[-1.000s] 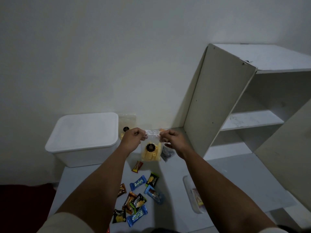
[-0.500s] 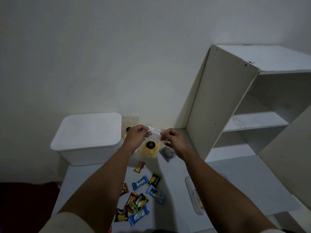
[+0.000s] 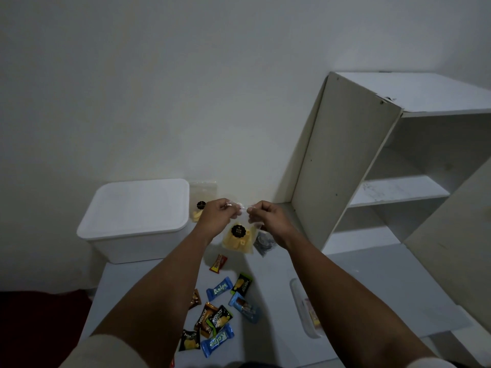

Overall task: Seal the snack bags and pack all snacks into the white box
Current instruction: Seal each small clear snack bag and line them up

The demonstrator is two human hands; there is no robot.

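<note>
Up close, the fingers (image 3: 230, 206) of the left hand (image 3: 216, 217) and those of the right hand (image 3: 267, 217) are curled and pinching the clear top edge of a small snack bag (image 3: 239, 235), one hand at each end of the strip. The bag hangs between the two hands above the tabletop (image 3: 268, 277), tilted a little, with yellow pieces inside and a round black label on its front.

Just behind the left hand a second snack bag (image 3: 202, 197) of the same kind leans upright against the wall, just beside the white box (image 3: 138, 219), which sits at the back left of the tabletop with its lid on. Partly under the right wrist lies a clear bag of dark contents (image 3: 263, 244); what is in it I cannot tell.

Nearer the person, small wrapped snacks (image 3: 220, 314) lie scattered on the tabletop between the forearms: a red one, blue ones, black-and-yellow ones and an orange-brown one. A clear flat tray (image 3: 303, 312) lies by the right forearm. A white shelf unit (image 3: 372, 166) stands to the right.
</note>
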